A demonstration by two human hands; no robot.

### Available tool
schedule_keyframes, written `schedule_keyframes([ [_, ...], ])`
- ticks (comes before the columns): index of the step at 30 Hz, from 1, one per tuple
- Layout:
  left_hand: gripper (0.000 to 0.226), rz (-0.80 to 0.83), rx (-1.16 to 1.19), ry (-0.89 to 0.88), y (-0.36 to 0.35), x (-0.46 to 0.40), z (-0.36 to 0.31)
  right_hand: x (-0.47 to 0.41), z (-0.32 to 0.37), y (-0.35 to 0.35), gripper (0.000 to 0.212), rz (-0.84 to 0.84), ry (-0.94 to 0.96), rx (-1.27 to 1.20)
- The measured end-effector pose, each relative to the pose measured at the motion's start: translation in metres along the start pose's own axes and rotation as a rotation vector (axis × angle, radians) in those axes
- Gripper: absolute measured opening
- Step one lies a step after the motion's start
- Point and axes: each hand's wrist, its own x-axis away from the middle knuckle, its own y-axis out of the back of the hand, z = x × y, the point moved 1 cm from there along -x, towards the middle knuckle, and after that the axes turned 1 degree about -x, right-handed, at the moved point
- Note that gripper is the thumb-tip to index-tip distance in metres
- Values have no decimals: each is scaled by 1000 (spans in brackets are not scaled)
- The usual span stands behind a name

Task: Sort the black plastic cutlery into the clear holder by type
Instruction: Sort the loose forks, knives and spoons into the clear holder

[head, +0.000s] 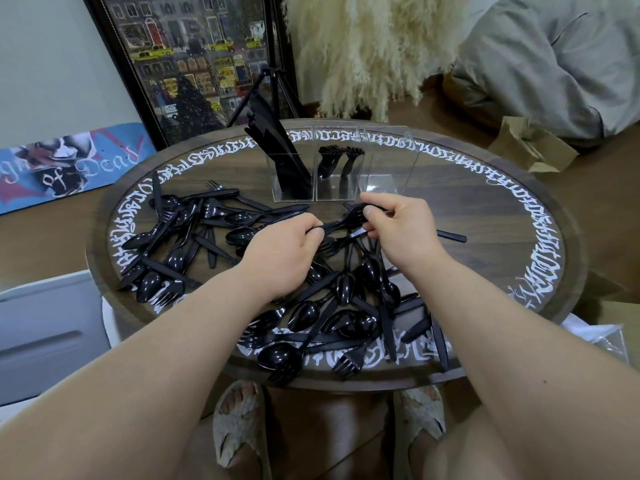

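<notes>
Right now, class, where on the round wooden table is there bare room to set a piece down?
Bare wood lies right of the clear three-compartment holder, out to the white lettered rim, broken only by one black plastic handle. Loose black plastic cutlery crowds the left and the near edge under both hands.

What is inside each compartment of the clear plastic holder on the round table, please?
In the clear plastic holder, the left compartment holds black plastic knives, the middle one black plastic forks, and the right one looks empty, though glare obscures it.
</notes>
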Motion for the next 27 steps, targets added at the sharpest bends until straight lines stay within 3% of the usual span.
schedule_keyframes([
  [8, 26, 24, -9, -6, 3, 1, -1, 3, 7, 8, 19, -25, -51, -173],
  [12, 29, 99, -95, 7, 0, 3, -8, 8, 7, 7, 19, 1, -47, -129],
  [17, 25, 18, -58, 18, 3, 4, -13, 11, 11, 8, 31, 7, -18, -40],
  [23, 27, -57, -12, -60, 5, 6, -23, 17, 24, 18, 20, 22, -121, -443],
  [27, 35, -129, 57, -114, 10, 3, -35, 22, 40, 38, 26, -70, -30, -433],
])
